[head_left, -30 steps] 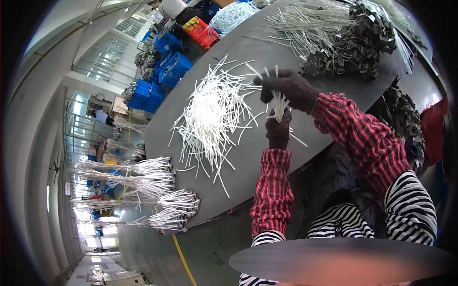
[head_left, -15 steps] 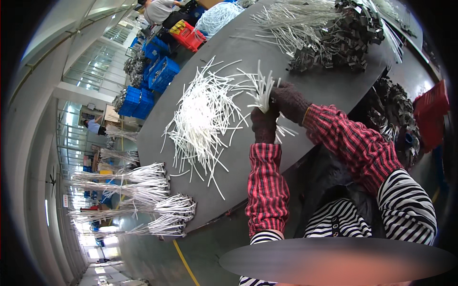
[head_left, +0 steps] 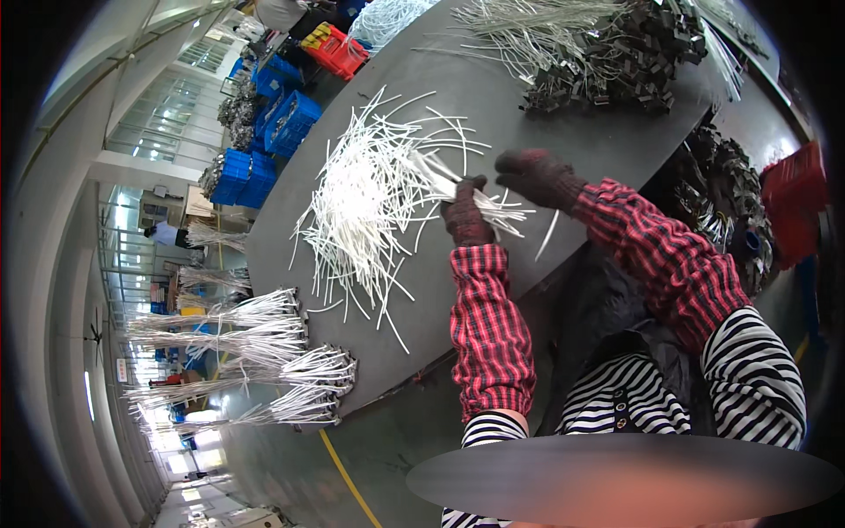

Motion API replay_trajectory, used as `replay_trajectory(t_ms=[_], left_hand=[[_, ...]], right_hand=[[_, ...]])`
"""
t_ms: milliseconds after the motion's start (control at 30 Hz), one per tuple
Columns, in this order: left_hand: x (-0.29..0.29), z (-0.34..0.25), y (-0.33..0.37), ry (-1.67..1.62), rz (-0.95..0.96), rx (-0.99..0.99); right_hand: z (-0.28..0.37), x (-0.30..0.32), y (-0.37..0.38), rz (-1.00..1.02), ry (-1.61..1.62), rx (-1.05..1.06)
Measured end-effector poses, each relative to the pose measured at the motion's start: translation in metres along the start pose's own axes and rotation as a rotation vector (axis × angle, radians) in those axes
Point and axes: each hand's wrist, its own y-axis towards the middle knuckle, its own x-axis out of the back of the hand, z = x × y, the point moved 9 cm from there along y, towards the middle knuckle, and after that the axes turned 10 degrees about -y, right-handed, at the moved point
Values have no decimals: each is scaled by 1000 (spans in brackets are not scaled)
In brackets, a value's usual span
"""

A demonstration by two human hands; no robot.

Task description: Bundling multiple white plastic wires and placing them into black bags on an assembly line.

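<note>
A: What's different from a second ago?

B: The left hand has come down from beside the right one, and its bunch of white strips has swung from upright to lying nearly flat, ends fanning toward the right.

A: Is it clenched on them?

B: Yes, the dark glove is closed round the bundle, just at the near edge of the loose white pile on the grey worktop.

A: And the right hand?

B: It sat right on the bundle before; now it hovers just above and to the right, fingers curled downward, near the strip ends. Whether it pinches one strip or is simply released, I cannot tell.

A: So what does that suggest?

B: I judge the gathered bunch is being evened up or added to, not set down yet. One stray strip lies alone near the worktop's edge. The black-ended bundles farther back sit untouched
</note>
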Motion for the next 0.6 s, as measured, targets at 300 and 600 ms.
replay_trajectory(t_ms=[300, 600], left_hand=[[14, 25, 24, -778, 177, 123], [25, 27, 21, -807, 112, 199]], right_hand=[[-72, -59, -61, 486, -655, 226], [-53, -57, -69, 459, -599, 302]])
